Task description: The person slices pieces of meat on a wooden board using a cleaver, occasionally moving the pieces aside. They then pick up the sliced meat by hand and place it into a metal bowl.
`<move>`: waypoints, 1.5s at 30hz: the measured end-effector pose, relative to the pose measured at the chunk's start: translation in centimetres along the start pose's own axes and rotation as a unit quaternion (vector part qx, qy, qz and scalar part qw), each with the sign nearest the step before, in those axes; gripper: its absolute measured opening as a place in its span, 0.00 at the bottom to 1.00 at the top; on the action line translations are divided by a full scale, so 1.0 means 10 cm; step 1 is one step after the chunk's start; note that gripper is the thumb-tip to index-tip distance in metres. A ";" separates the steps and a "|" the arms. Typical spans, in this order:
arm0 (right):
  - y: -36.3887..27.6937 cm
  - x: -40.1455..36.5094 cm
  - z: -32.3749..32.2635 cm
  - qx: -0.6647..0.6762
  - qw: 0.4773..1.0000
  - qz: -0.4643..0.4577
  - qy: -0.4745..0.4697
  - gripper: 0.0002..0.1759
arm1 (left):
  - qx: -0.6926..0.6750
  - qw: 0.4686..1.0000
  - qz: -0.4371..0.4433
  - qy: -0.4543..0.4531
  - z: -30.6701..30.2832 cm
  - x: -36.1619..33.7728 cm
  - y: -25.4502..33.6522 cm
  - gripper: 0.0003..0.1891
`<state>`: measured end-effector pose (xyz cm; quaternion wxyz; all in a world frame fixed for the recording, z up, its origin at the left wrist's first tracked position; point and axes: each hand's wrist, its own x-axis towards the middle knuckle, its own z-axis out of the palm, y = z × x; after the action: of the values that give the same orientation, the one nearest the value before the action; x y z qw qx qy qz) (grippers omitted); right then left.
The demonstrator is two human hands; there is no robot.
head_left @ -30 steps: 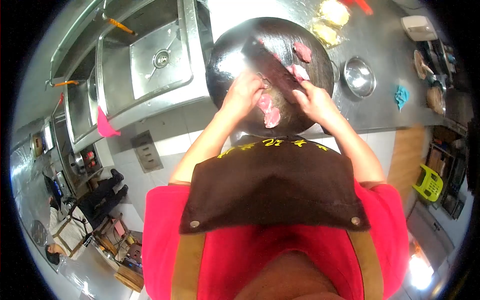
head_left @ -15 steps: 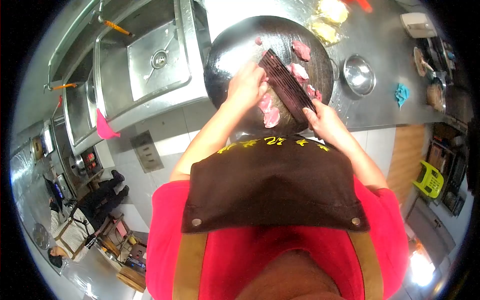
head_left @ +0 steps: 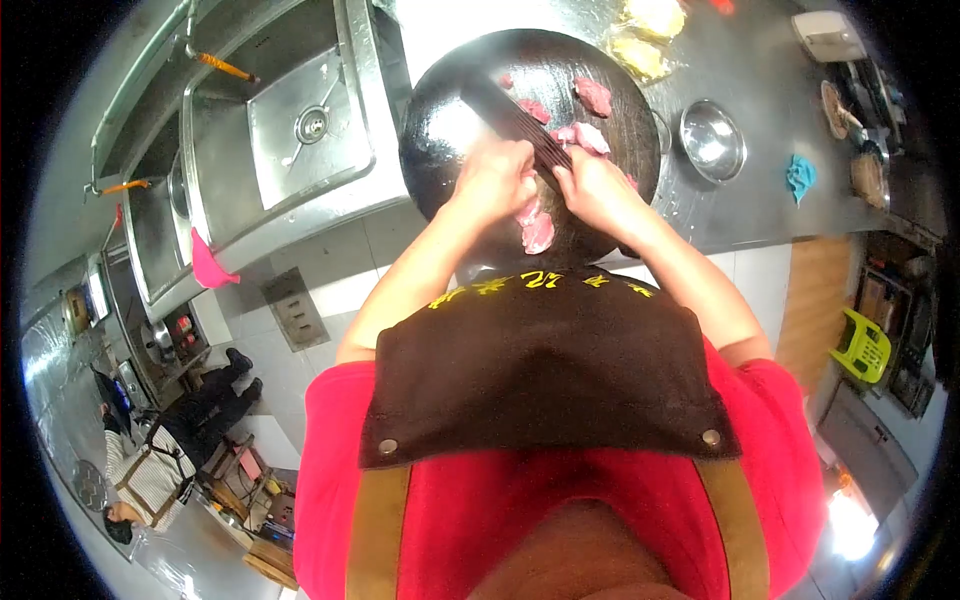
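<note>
A round, dark, wet chopping board lies before me. In my right hand is the handle of a broad dark cleaver, its blade slanting up and left across the board, beside my left hand. The fingers of my left hand are curled down on a strip of raw meat, whose upper part they hide. Beyond the blade are more raw chunks: a red piece, a paler piece and a smaller piece. Where the cleaver's edge meets the meat is hidden.
Right of the board are a metal bowl and a blue cloth. Yellow food in clear plastic lies behind it. A steel sink adjoins on the left. Another person stands farther off at left.
My right hand and the cleaver have moved up and left, closer to my left hand. My left hand stays nearly in place on the meat.
</note>
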<state>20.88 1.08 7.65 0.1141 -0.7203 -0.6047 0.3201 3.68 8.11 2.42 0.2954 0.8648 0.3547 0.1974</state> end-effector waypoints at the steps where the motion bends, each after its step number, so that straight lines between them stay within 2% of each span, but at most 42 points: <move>1: -0.02 0.05 0.00 0.011 1.000 -0.007 0.009 0.19 | -0.027 0.999 -0.017 -0.033 -0.04 -0.01 0.09 0.08; 3: -0.02 0.02 -0.01 0.034 0.996 -0.031 0.070 0.20 | -0.110 0.988 -0.083 -0.068 -0.14 -0.04 0.17 0.09; 5: 0.11 -0.05 -0.04 0.038 0.991 -0.037 0.124 0.21 | -0.124 0.988 -0.092 0.019 -0.11 -0.02 0.00 0.10; 6: 0.08 -0.18 -0.19 0.076 0.990 0.021 0.118 0.20 | -0.133 0.984 -0.098 0.062 -0.09 -0.01 -0.12 0.11; 7: 0.21 -0.27 -0.25 0.101 0.986 0.042 0.124 0.19 | -0.084 0.988 -0.064 0.110 -0.10 0.06 -0.24 0.13; 8: 0.36 -0.38 -0.32 0.125 0.982 0.063 0.131 0.18 | -0.069 0.987 -0.072 0.123 -0.12 0.15 -0.37 0.12; 10: 0.43 -0.69 -0.57 0.251 0.948 0.172 0.089 0.16 | -0.034 0.983 -0.057 0.168 -0.17 0.39 -0.46 0.12; 12: 0.71 -0.97 -0.60 0.248 0.942 0.193 0.115 0.14 | -0.013 0.984 -0.073 0.161 -0.11 0.63 -0.44 0.14; 13: 0.78 -1.11 -0.62 0.267 0.935 0.207 0.103 0.13 | 0.041 0.988 -0.056 0.139 -0.04 0.77 -0.43 0.16; 16: 0.96 -1.45 -0.57 0.338 0.906 0.243 0.081 0.12 | 0.063 0.998 0.016 0.011 0.05 0.80 -0.09 0.17; 17: 0.99 -1.54 -0.53 0.346 0.901 0.247 0.084 0.13 | 0.051 0.998 0.038 0.006 0.14 0.75 -0.04 0.16; 20: 1.18 -1.72 -0.36 0.404 0.871 0.269 0.081 0.12 | -0.020 0.998 0.017 -0.054 0.24 0.51 0.10 0.13; 21: 1.24 -1.76 -0.30 0.423 0.859 0.276 0.078 0.12 | -0.029 0.997 0.050 -0.056 0.25 0.43 0.09 0.15; 24: 1.30 -1.83 -0.18 0.464 0.835 0.290 0.056 0.12 | -0.069 0.996 0.008 -0.053 0.09 0.29 0.27 0.21; 25: 1.30 -1.83 -0.14 0.479 0.828 0.288 0.050 0.12 | -0.035 0.999 0.026 -0.012 0.10 0.26 0.30 0.29; 27: 1.28 -1.80 -0.05 0.506 0.816 0.278 0.024 0.11 | 0.030 0.999 0.032 -0.024 0.14 0.23 0.34 0.32; 28: 1.26 -1.77 -0.02 0.499 0.822 0.275 0.008 0.12 | 0.062 0.997 0.035 -0.030 0.15 0.21 0.35 0.33; 32: 1.06 -1.55 0.09 0.501 0.832 0.237 -0.039 0.12 | 0.020 0.995 -0.013 -0.099 0.19 0.20 0.40 0.36; 35: 0.91 -1.36 0.15 0.508 0.829 0.228 -0.051 0.11 | -0.039 0.994 -0.067 -0.071 0.14 0.15 0.55 0.37; 38: 0.72 -1.23 0.12 0.462 0.857 0.220 -0.064 0.10 | -0.065 0.997 0.002 0.046 0.26 0.12 0.45 0.35; 41: 0.51 -1.17 -0.03 0.385 0.893 0.224 -0.056 0.11 | -0.125 0.988 -0.047 0.083 0.30 0.11 0.37 0.33; 43: 0.40 -1.17 -0.09 0.252 0.954 0.161 0.011 0.11 | -0.285 0.945 -0.109 0.116 0.31 0.12 0.38 0.34; 44: 0.33 -1.18 -0.14 0.183 0.974 0.127 0.045 0.11 | -0.363 0.912 -0.138 0.132 0.32 0.13 0.38 0.34; 45: 0.24 -1.18 -0.24 0.168 0.974 0.141 0.053 0.12 | -0.413 0.885 -0.167 0.135 0.36 0.14 0.33 0.30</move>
<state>23.45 -10.13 11.99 0.2192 -0.7849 -0.4281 0.3907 8.25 5.88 2.03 0.6036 0.5574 0.4166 0.3891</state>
